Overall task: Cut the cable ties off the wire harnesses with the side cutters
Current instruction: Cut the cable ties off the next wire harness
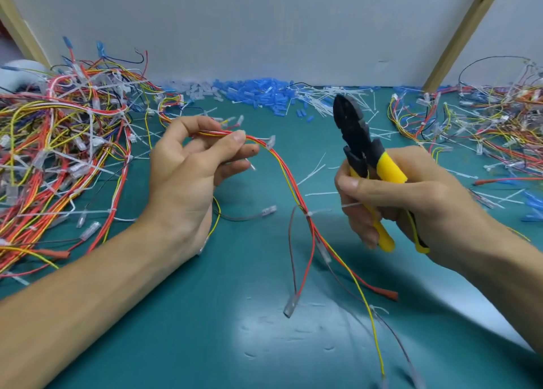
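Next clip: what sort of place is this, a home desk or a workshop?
Probably a wire-harness rework bench in a workshop: heaps of harnesses on a teal mat, a drift of blue sleeves and cut cable ties by the back board, side cutters in the right hand.

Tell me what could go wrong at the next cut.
The white cable tie wraps closely round the red and yellow wire harness, so the black, yellow-handled side cutters in the right hand might nick a wire. The left hand pinches the harness higher up, so it may swing.
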A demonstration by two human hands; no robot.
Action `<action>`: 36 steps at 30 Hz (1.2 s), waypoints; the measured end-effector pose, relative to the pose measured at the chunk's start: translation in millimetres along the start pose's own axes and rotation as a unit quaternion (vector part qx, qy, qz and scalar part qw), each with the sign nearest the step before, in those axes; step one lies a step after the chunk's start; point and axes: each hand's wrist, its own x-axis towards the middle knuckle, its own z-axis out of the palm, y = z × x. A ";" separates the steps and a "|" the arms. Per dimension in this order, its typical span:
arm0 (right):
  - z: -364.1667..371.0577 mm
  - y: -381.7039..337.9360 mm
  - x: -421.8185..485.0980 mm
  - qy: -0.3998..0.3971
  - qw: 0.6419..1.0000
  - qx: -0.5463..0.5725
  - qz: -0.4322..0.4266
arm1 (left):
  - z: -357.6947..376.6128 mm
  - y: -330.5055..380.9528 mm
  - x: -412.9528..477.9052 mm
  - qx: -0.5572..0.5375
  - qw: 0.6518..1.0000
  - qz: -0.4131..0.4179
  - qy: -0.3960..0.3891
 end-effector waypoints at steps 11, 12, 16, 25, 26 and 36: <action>3.5 4.5 6.1 0.021 0.970 0.241 0.010 | 8.4 -4.1 -18.3 0.230 0.965 0.009 -0.129; 3.1 4.3 6.7 0.026 0.963 0.267 0.015 | 10.2 -6.2 -22.0 0.249 0.951 -0.006 -0.181; 5.4 3.9 6.9 0.041 0.939 0.340 0.034 | 17.4 -11.9 -35.9 0.172 0.923 -0.108 -0.327; 8.6 7.3 10.3 0.083 0.958 0.266 0.064 | 12.8 -0.4 -25.2 0.016 0.949 -0.156 -0.272; 8.1 7.6 10.3 0.085 0.959 0.262 0.069 | 13.8 0.6 -26.0 0.026 0.952 -0.149 -0.267; 9.7 7.9 6.7 0.058 0.980 0.181 0.056 | 18.9 -3.8 -30.0 0.116 0.957 -0.097 -0.249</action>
